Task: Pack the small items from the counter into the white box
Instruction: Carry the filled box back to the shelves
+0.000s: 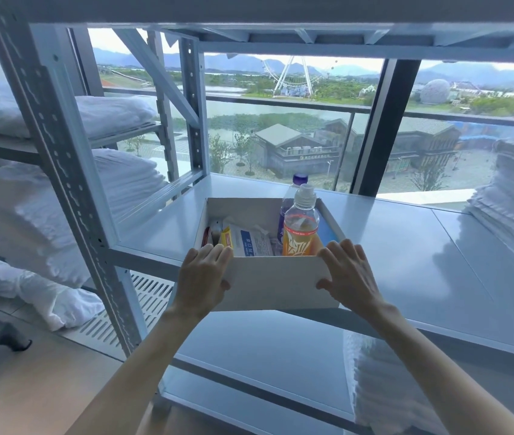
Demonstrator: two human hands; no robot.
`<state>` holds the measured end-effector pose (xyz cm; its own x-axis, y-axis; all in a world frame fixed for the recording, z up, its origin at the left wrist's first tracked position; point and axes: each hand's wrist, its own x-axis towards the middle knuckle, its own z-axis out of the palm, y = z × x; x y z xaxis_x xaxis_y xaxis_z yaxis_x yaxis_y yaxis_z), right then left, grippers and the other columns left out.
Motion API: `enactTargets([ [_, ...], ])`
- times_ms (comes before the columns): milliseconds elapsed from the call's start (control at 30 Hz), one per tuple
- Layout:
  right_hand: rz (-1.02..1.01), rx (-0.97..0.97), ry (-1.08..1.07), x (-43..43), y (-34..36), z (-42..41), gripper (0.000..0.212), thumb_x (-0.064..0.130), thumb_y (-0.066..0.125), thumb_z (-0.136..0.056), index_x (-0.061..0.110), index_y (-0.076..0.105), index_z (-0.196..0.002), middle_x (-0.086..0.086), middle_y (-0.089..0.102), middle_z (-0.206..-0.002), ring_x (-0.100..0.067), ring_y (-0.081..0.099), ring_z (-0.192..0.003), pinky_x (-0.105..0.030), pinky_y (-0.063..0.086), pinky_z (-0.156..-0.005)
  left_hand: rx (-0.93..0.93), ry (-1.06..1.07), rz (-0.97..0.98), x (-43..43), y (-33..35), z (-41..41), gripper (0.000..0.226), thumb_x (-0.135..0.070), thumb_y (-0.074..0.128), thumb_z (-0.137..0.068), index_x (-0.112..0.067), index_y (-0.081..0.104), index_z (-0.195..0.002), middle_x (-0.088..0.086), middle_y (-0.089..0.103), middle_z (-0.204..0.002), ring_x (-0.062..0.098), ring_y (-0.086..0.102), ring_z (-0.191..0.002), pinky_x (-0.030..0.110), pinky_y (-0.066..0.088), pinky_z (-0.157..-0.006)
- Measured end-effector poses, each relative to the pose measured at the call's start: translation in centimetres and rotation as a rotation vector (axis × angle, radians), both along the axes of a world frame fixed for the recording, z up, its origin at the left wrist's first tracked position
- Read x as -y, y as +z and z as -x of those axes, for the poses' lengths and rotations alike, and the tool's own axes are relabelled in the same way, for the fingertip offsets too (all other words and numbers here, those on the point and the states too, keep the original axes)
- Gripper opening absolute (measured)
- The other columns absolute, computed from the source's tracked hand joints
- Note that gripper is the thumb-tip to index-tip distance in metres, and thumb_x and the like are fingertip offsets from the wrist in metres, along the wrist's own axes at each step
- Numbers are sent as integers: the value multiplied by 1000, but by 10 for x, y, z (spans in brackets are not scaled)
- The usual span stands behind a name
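Box of white cardboard, open-topped [274,281], sits on a pale grey metal shelf [406,262], with its near wall at the shelf's front edge. Whether the box rests fully on the shelf or is raised a little cannot be told.

The person's left hand [200,277] grips the box's near left corner, with the fingers [214,251] hooked over the rim and the thumb pressed on the near wall. The right hand [349,274] holds the near right corner the same way.

Inside the box, at its right side, a clear plastic bottle of orange drink with a white cap [301,227] stands upright. A clear bottle with a purple cap [287,205] stands just behind it. A flat white packet with a blue stripe [252,243] lies in the middle of the box, and a small yellow packet [226,238] lies at its left side.

Right of the box, well apart from it, a stack of folded white towels [513,199] rests on the same shelf. Left of the box, white pillows [61,215] fill a neighbouring rack. Beyond the box is a large glass window [280,120].
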<state>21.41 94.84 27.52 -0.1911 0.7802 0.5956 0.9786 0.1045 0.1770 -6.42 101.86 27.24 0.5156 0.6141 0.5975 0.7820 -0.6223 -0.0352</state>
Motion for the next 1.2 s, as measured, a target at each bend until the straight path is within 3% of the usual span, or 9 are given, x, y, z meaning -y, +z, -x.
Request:
enactTargets([
  [367,-119,-24,93,-13,25,5,76,28,92,-34,17,44,-91,-5,56,-83,-22,38,-81,-32,28,-68,65,31,-110,4,22,12,63,-16,93,-34,-12,55,-84,2,62,-79,25,59,-75,29,43,-65],
  [533,-165,-31,176,-26,42,20,75,27,93,-35,14,46,-92,-7,57,-85,-23,38,-82,-34,28,-68,63,125,-174,10,41,31,61,-11,91,-33,-10,55,-82,3,61,-78,27,58,-74,30,29,-68],
  [633,-167,-39,241,-33,43,35,70,25,93,-34,12,52,-90,-7,57,-84,-24,38,-81,-35,28,-68,71,183,-185,25,42,46,61,-11,92,-34,-10,55,-83,4,61,-79,28,59,-74,32,35,-69],
  [967,-92,-69,598,-50,23,121,63,27,92,-35,11,60,-88,-6,58,-82,-23,38,-81,-35,28,-69,59,517,-125,112,21,122,55,-9,87,-36,-10,57,-81,2,59,-79,26,57,-76,32,30,-68],
  [1100,-50,-80,791,-47,12,170,65,27,93,-35,11,61,-89,-6,60,-83,-22,38,-81,-36,41,-69,69,704,-89,165,8,149,57,-11,89,-33,-8,58,-81,2,59,-78,23,51,-79,33,29,-68],
  [1200,-10,-77,944,-41,2,213,73,27,93,-35,15,52,-94,-6,60,-84,-23,39,-81,-33,33,-70,68,846,-53,207,-1,170,57,-9,89,-33,-9,59,-81,0,59,-77,23,54,-77,32,30,-65],
])
